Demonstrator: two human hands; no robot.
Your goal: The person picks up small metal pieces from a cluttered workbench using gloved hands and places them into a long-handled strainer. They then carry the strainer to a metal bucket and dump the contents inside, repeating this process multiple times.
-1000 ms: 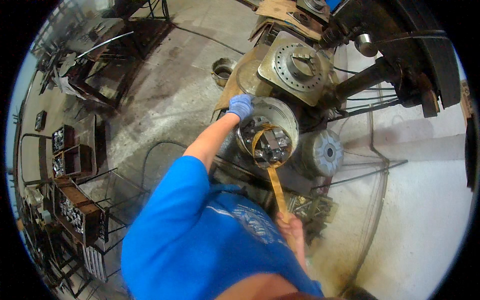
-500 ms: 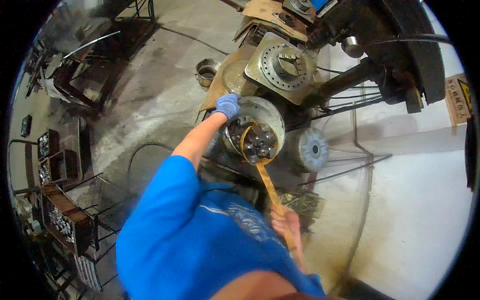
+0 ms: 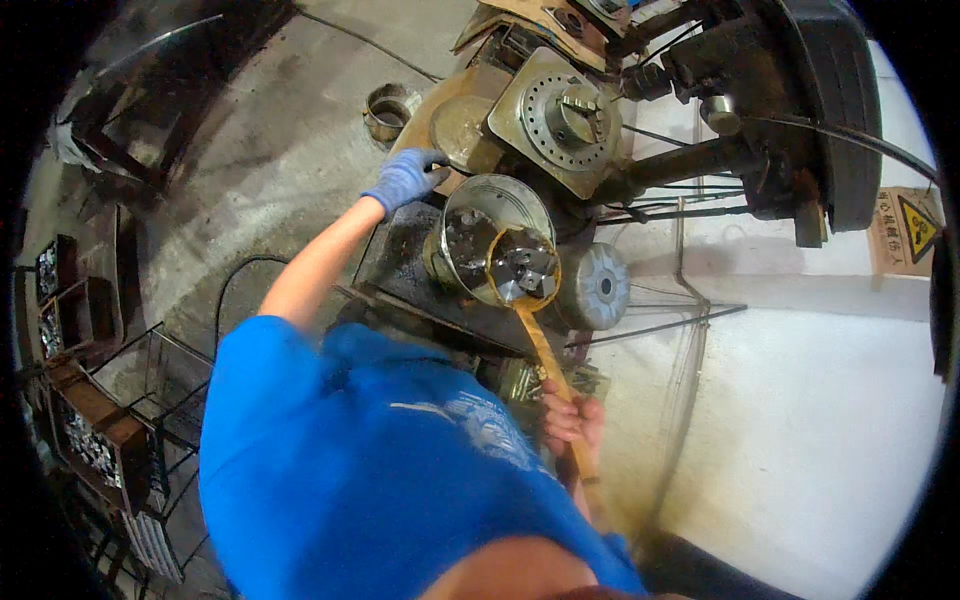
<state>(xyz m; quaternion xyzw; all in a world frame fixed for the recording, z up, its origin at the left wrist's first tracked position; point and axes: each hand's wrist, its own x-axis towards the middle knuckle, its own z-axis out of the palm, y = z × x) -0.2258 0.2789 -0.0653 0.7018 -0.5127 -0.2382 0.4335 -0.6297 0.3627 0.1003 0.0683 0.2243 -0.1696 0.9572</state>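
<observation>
My bare right hand (image 3: 572,422) is wrapped round the flat yellowish handle of a long-handled scoop (image 3: 543,350). Its round, yellow-rimmed head sits at the mouth of a metal bucket (image 3: 512,200), with dark, shiny metal pieces (image 3: 527,268) in it. The scoop head hides part of the bucket's inside. My left hand (image 3: 405,180), in a blue-grey glove with dark fingertips, hovers left of the bucket, apart from its rim. Its thumb and fingers are slightly apart, and I see nothing held between them.
Beyond the bucket stands a machine with a square plate and round chuck (image 3: 578,118). A ring-shaped metal part (image 3: 388,110) lies on the floor. To the right are a grey round motor-like housing (image 3: 600,286) and a white wall. Racks with bins of small metal parts (image 3: 90,435) stand left.
My left hand has come off the bucket's rim and moved left. Fewer metal pieces show in the bucket and scoop. My right hand still grips the handle, and the whole view has shifted.
</observation>
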